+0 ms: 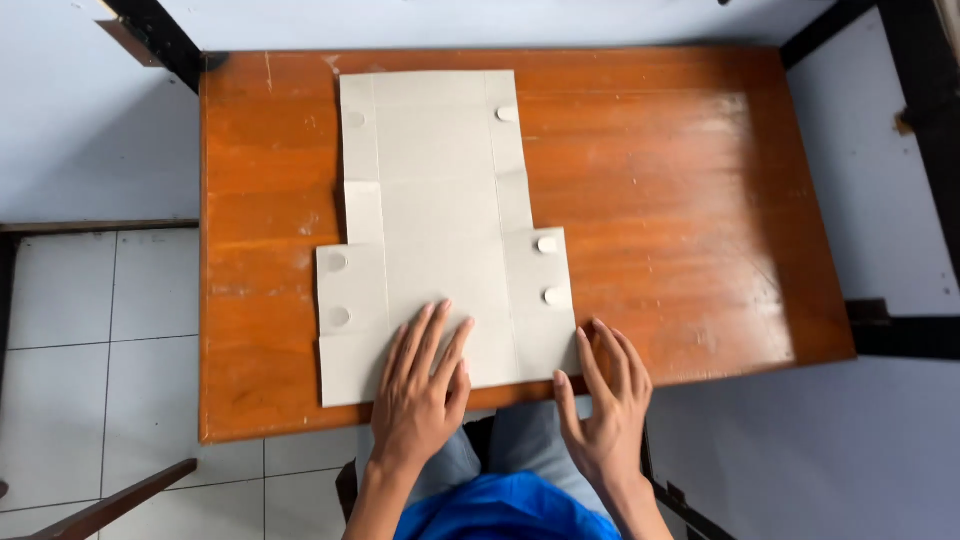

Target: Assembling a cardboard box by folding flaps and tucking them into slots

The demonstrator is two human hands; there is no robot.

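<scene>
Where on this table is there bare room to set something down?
The widest bare patch is the table top right of the flat cardboard sheet. A narrower strip lies left of it. The near edge is crowded: the left hand presses the sheet, the right hand rests at its corner.

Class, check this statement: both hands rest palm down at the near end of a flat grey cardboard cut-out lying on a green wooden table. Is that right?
Not quite: the table is orange-brown wood, not green. The rest holds. In the head view the left hand lies palm down on the near end of the flat grey cardboard cut-out, and the right hand rests at its near right corner.
</scene>
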